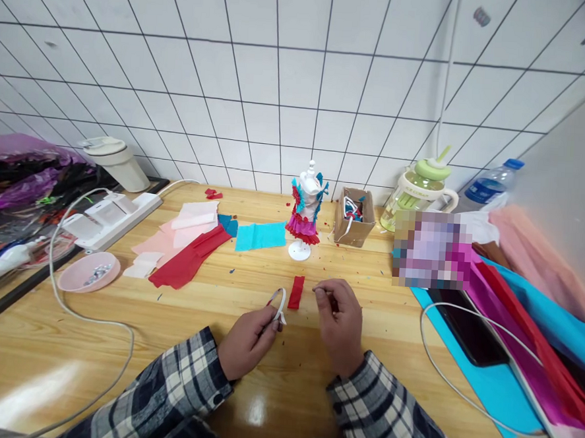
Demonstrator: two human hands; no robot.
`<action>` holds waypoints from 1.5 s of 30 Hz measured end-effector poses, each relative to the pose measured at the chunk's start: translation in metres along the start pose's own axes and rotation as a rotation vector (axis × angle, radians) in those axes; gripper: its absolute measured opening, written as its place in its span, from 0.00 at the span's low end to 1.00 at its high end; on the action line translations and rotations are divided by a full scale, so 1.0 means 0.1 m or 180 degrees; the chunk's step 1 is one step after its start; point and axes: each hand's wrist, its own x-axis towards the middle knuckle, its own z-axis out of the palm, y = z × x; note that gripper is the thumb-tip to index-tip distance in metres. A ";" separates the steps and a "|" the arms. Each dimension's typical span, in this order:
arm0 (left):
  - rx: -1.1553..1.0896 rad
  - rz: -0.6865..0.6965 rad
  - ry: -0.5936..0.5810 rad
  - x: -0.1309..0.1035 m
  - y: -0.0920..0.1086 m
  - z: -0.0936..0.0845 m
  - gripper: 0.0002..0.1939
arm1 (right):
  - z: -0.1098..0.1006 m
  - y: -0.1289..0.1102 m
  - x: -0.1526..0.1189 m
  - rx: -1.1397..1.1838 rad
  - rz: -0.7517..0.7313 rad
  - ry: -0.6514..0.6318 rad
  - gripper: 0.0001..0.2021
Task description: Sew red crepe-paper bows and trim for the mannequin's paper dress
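My left hand (250, 339) pinches a looped white strip (281, 304) with a bit of red along its inner edge. To its right, a small red paper rectangle (296, 292) lies on the wooden table (165, 363). My right hand (338, 321) is just right of that piece, its thumb and forefinger closed together; whatever is between them is too small to make out. Behind the red piece stands a small white dress form (301, 250) dressed in red, blue and magenta ruffles.
Cyan (260, 237) and red sheets (190, 258) lie left of the form, beside pale pink ones. A cardboard box (354, 231), green-lidded bottle (418, 187) and phone (474, 330) are rightward; a pink bowl (73, 279), power strip (118, 220) and cable are leftward.
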 end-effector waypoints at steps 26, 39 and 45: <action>-0.1885 -0.0698 0.0001 0.05 -0.06 0.10 0.25 | 0.24 0.08 -0.15 0.0819 0.0710 -0.0993 0.04; -0.1383 -0.0604 0.0096 0.07 -0.05 0.06 0.13 | 0.19 0.11 -0.08 0.2417 0.2445 -0.0914 0.12; -0.1580 -0.0679 0.0266 0.07 0.00 0.05 0.14 | 0.11 0.12 -0.04 0.2002 0.2061 -0.0768 0.13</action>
